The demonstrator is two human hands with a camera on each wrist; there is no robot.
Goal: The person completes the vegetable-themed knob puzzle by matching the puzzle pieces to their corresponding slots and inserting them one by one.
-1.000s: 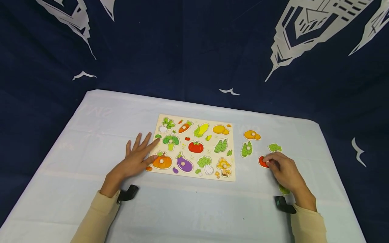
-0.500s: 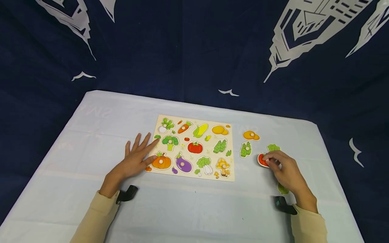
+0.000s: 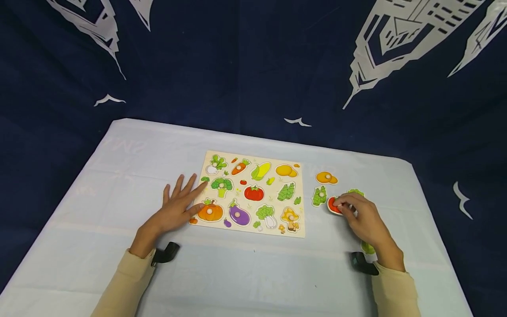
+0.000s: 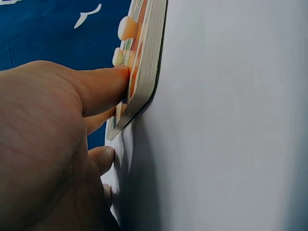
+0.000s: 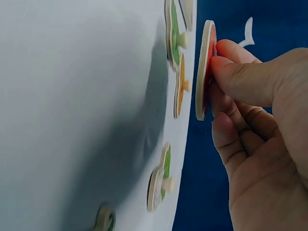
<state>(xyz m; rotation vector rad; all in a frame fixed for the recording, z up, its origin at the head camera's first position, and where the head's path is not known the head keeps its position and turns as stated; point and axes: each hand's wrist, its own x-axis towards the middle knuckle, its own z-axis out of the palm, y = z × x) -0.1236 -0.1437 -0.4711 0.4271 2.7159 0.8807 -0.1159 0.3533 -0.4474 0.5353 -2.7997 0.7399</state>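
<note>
Red tomato piece (image 3: 332, 205), just one, is pinched between the right hand's (image 3: 366, 218) thumb and fingers, raised above the tabletop (image 3: 253, 277). Near it lie one orange piece (image 3: 324, 178) and three green pieces (image 3: 318, 197). The left hand (image 3: 178, 210), fingers spread, touches one puzzle board (image 3: 299, 187). White cloth covers the tabletop; dark-blue printed fabric (image 3: 253, 66) hangs beyond.

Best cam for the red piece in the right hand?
Right wrist: the red piece is largest there, edge-on, pinched by the right hand and clear of the table. Head shows its red face, smaller and partly hidden by that hand. Left wrist doesn't show it.
</note>
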